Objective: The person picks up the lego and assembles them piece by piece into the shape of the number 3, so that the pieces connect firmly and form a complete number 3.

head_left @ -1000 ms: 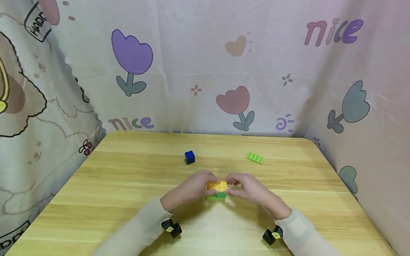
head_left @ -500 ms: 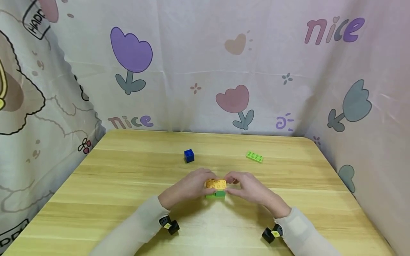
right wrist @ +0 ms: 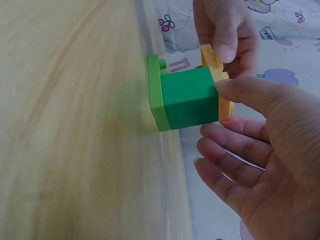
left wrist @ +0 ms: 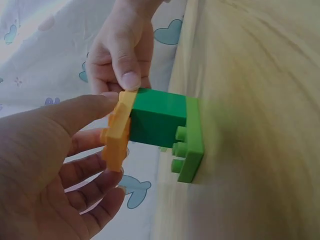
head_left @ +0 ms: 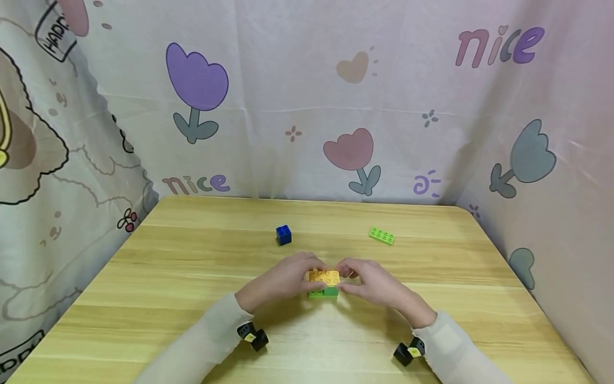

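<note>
Both hands pinch the same orange plate (head_left: 324,276): the left hand (head_left: 283,280) holds its left end between thumb and fingers, and the right hand (head_left: 371,281) holds its right end the same way, the thumbs on the near edge and the fingers behind. In the left wrist view the thumb of the left hand (left wrist: 47,160) lies along the orange plate (left wrist: 117,135) while the other fingers stay loosely spread under it, and the right hand (left wrist: 122,50) pinches the far end from above. In the right wrist view the thumb of the right hand (right wrist: 265,150) presses the edge of the orange plate (right wrist: 222,87), with the left hand (right wrist: 227,30) gripping the other end. The plate sits on top of a dark green block (head_left: 330,292), which stands on a light green plate (head_left: 315,294) lying flat on the wooden table (head_left: 168,277); the stack is near the middle of the table, slightly towards the near side. The wrist views show the dark green block (left wrist: 157,120) pressed against the orange plate on one face and the light green plate (left wrist: 192,142) on the other. Farther back, a small blue block (head_left: 283,234) stands to the left, and a flat light green brick (head_left: 381,236) lies to the right, both well apart from the hands. A printed curtain (head_left: 307,96) with tulips hangs behind the table and along both sides.
</note>
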{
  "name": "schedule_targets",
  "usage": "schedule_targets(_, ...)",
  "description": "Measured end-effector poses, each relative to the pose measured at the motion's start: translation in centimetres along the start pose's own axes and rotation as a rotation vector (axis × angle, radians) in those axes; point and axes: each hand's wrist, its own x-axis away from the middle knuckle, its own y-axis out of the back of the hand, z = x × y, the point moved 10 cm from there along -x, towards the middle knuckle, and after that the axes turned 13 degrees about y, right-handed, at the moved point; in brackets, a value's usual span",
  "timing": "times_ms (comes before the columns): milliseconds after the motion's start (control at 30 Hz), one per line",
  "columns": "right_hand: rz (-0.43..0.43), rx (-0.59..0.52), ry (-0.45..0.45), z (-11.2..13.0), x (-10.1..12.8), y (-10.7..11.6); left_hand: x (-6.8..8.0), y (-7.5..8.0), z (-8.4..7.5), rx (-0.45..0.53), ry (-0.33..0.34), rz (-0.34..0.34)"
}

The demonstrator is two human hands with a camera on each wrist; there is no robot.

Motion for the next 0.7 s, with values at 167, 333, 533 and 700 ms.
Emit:
schedule_targets(167, 0.0, -0.007, -0.001, -0.1, 0.0, -0.1, -0.1, 1.1, 0.7, 0.052, 0.037, -0.028)
schedule_targets(333, -0.001, -0.009, 0.0, -0.1, 0.0, -0.1, -0.3, 2.7, 1.5, 0.05, 0.022, -0.142)
schedule_targets(533, 0.007, -0.002, 0.004, -0.1, 0.1, -0.2, -0.5, 4.4, 2.9, 0.008, 0.047, -0.28)
schedule_targets(700, 0.009, 0.003, 0.001, -0.1, 0.0, -0.1, -0.9, 5.4, 4.3, -0.058, 0.109, -0.338)
